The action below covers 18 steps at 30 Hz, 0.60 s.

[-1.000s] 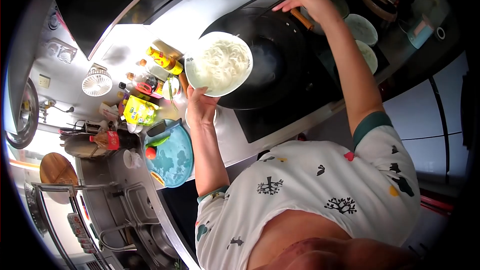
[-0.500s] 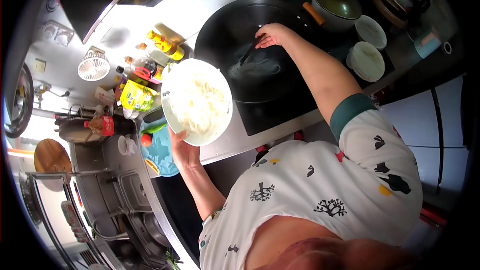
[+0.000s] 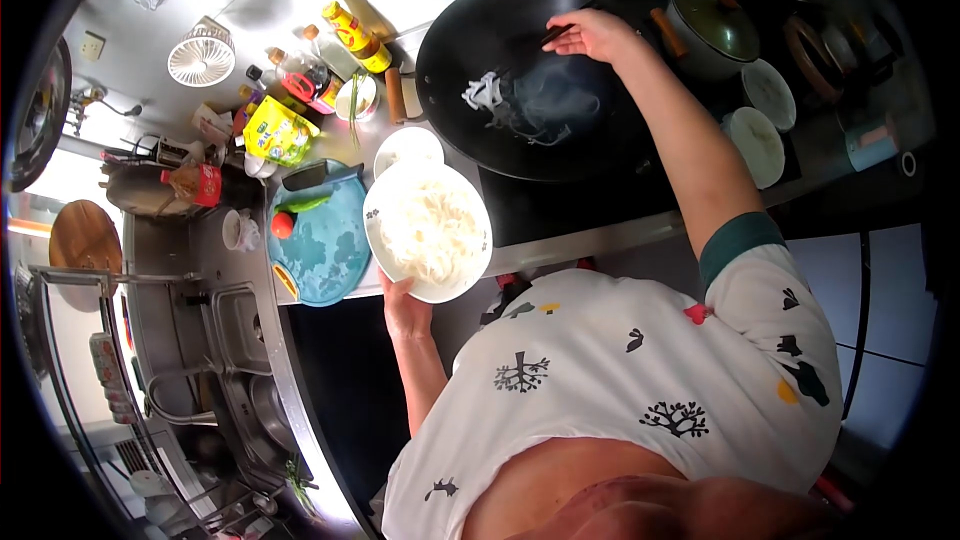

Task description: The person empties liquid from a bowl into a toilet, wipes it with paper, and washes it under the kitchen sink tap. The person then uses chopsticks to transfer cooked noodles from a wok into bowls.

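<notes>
My left hand point(image 3: 405, 308) grips the near rim of a white bowl point(image 3: 477, 270) filled with pale noodles point(image 3: 430, 225). The bowl is held beside the wok, partly covering a smaller white bowl point(image 3: 408, 145) behind it. Over the black wok point(image 3: 450, 135) is my right hand point(image 3: 597, 35), its fingers closed around dark chopsticks point(image 3: 556, 34), which are mostly hidden against the wok. Steam point(image 3: 550, 95) drifts inside the wok, and a bright white patch shows at its left side; I cannot make out what it is.
Left of the bowl, a blue cutting board point(image 3: 330, 260) carries a knife point(image 3: 305, 176), a green pepper point(image 3: 303, 205) and a tomato point(image 3: 282, 226). Behind stand bottles point(image 3: 355, 35) and a yellow pouch point(image 3: 280, 130). A lidded pot point(image 3: 710, 25) and two bowls point(image 3: 757, 145) are right of the wok.
My right hand has lifted toward the wok's back right, and the chopstick tips have left the wok's middle. The noodle bowl sits lower relative to the wok, uncovering the smaller bowl and cutting board.
</notes>
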Available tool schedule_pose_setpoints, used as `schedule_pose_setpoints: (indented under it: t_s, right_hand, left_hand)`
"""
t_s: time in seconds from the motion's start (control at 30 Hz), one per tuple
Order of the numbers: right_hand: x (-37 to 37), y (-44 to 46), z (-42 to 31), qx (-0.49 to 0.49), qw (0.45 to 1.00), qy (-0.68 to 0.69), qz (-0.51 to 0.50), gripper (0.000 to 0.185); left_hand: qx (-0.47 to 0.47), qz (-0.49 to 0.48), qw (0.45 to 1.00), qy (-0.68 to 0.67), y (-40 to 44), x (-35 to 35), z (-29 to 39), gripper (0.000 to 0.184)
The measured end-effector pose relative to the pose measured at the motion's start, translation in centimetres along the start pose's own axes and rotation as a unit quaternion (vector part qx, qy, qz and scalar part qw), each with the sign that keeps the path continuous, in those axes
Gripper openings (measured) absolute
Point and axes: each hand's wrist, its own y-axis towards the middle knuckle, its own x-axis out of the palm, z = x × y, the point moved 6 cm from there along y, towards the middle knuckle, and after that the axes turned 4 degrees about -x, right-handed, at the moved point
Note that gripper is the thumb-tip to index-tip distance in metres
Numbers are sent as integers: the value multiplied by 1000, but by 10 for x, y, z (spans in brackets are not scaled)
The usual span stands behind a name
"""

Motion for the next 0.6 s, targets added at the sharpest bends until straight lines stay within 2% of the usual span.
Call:
schedule_pose_setpoints:
  t_s: [0.27,0.33,0.4,0.6]
  right_hand:
    - [34,-35,-53,-93,991,-76,-62,25]
    - [51,-43,-68,-135,984,-70,-89,26]
    - [60,-45,-74,-90,992,-1,-87,21]
    - [126,-85,-98,-148,980,-2,-136,20]
  left_hand:
    - [-9,-4,1000,-21,20,-14,-32,76]
    - [-21,31,999,-23,24,-21,-38,72]
    - [-24,42,998,-26,25,-19,-41,67]
    - [-24,44,998,-28,29,-18,-42,66]
